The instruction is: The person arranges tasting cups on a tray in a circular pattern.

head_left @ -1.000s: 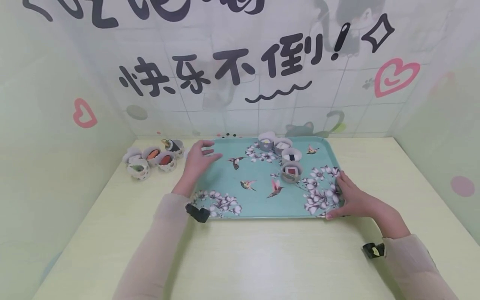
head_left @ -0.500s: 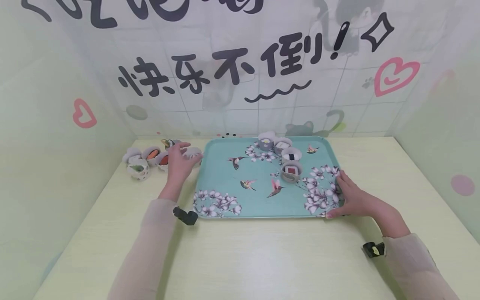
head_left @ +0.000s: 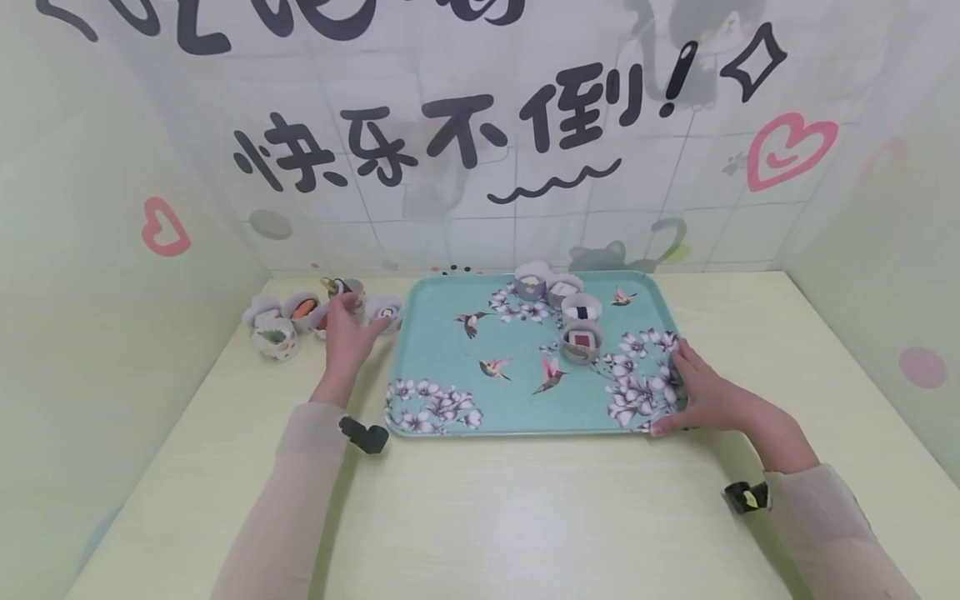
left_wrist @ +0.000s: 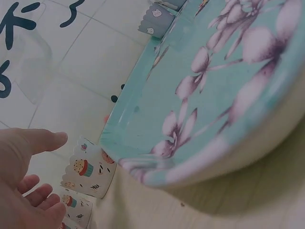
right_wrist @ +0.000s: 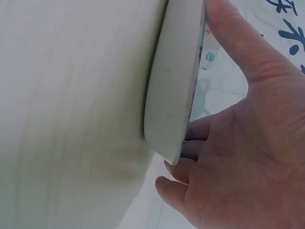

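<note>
In the head view my left hand (head_left: 348, 337) is among patterned paper cups left of the tray, thumb and fingers spread apart. Its thumb is close to a cup (head_left: 386, 310) holding a round sushi roll. Behind its fingertips is a cup (head_left: 356, 288) with a dark, cone-like piece. The left wrist view shows the thumb apart from the curved fingers, beside a cupcake-printed cup (left_wrist: 88, 169). My right hand (head_left: 712, 402) grips the near right corner of the turquoise floral tray (head_left: 450, 358); its thumb is at the front rim, its fingers along the right side (right_wrist: 167, 90).
Several cups with sushi pieces line the tray's right half, the nearest cup (head_left: 582, 343) holding a red-and-white piece. At far left, a cup (head_left: 274, 338) has something green, beside a cup (head_left: 302, 308) with an orange piece. A printed wall (head_left: 442, 242) rises behind the table.
My left hand has moved left from over the tray's left edge to the cups beside it, uncovering the roll's cup. My right hand has stayed at the tray corner.
</note>
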